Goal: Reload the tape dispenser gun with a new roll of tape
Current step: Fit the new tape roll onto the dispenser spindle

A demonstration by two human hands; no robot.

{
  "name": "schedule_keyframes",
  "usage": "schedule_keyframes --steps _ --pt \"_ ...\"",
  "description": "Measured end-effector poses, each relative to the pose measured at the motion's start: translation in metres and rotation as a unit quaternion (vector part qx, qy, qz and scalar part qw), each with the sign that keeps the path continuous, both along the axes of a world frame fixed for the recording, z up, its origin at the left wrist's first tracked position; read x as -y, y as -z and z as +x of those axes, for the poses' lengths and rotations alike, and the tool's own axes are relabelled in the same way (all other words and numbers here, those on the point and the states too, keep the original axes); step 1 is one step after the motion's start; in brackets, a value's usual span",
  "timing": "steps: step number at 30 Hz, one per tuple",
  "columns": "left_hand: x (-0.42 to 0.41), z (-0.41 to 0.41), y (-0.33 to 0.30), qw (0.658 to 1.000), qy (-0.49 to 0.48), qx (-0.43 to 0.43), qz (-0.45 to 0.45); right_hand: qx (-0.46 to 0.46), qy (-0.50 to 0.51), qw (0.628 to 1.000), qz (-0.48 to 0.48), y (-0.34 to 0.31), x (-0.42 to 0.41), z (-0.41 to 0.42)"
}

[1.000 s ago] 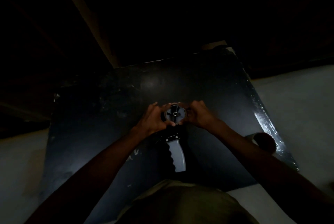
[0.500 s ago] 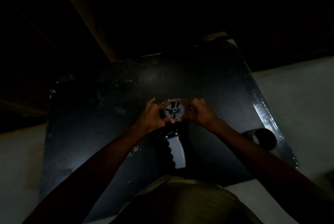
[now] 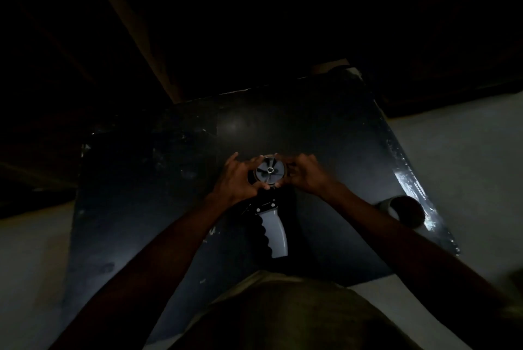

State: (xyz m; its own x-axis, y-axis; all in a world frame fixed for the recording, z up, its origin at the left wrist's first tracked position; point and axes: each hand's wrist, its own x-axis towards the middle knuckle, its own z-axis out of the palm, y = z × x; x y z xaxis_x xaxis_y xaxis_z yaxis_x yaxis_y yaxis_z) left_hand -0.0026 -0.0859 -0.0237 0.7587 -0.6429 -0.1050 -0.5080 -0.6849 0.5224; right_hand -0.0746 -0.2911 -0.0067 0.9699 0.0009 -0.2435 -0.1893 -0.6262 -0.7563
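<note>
Both hands, left point(image 3: 239, 181) and right point(image 3: 307, 177), stay pinched around the hub point(image 3: 270, 171) of the gun point(image 3: 273, 232) on the surface point(image 3: 325, 134); little has changed; seating continues; spare roll point(image 3: 403, 211) right.

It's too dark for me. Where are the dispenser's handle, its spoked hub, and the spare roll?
Handle point(image 3: 276, 233): head view, middle of the grip.
Spoked hub point(image 3: 269, 171): head view, centre.
Spare roll point(image 3: 403, 212): head view, hollow core.
</note>
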Motion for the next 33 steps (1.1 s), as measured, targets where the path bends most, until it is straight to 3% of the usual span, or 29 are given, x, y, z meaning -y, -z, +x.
schedule_keyframes --steps 6,9,12,17,20,22,24,28,31,33 --pt "0.0 0.004 -0.008 0.993 0.03 0.031 0.113 -0.004 -0.022 0.997 -0.069 -0.015 -0.007 -0.004" --pt "-0.006 -0.007 -0.014 0.996 0.016 0.036 0.076 -0.011 -0.036 0.992 -0.12 -0.022 -0.012 -0.005" --pt "-0.026 -0.025 -0.015 0.998 -0.057 -0.003 0.003 -0.001 -0.033 0.993 -0.113 -0.03 -0.021 -0.012" --pt "-0.055 -0.052 -0.01 0.992 -0.106 -0.064 -0.032 0.0 0.133 0.99 0.046 -0.008 -0.037 -0.049" --pt "-0.047 -0.055 -0.014 0.993 -0.111 -0.042 0.01 -0.098 0.241 0.95 0.171 -0.012 -0.058 -0.075" --pt "-0.04 -0.053 -0.015 0.992 -0.115 -0.028 0.037 -0.227 0.23 0.912 0.252 -0.014 -0.07 -0.091" --pt "-0.033 -0.048 -0.016 0.991 -0.119 -0.025 0.05 -0.293 0.188 0.873 0.343 -0.005 -0.076 -0.1" --pt "-0.02 -0.039 -0.017 0.991 -0.097 -0.023 0.085 -0.289 0.209 0.852 0.383 0.012 -0.097 -0.096" --pt "-0.016 -0.036 -0.011 0.99 -0.118 -0.012 0.076 -0.265 0.261 0.815 0.445 0.012 -0.112 -0.093" --pt "-0.016 -0.037 -0.008 0.989 -0.142 -0.011 0.044 -0.266 0.267 0.812 0.445 0.007 -0.116 -0.091"
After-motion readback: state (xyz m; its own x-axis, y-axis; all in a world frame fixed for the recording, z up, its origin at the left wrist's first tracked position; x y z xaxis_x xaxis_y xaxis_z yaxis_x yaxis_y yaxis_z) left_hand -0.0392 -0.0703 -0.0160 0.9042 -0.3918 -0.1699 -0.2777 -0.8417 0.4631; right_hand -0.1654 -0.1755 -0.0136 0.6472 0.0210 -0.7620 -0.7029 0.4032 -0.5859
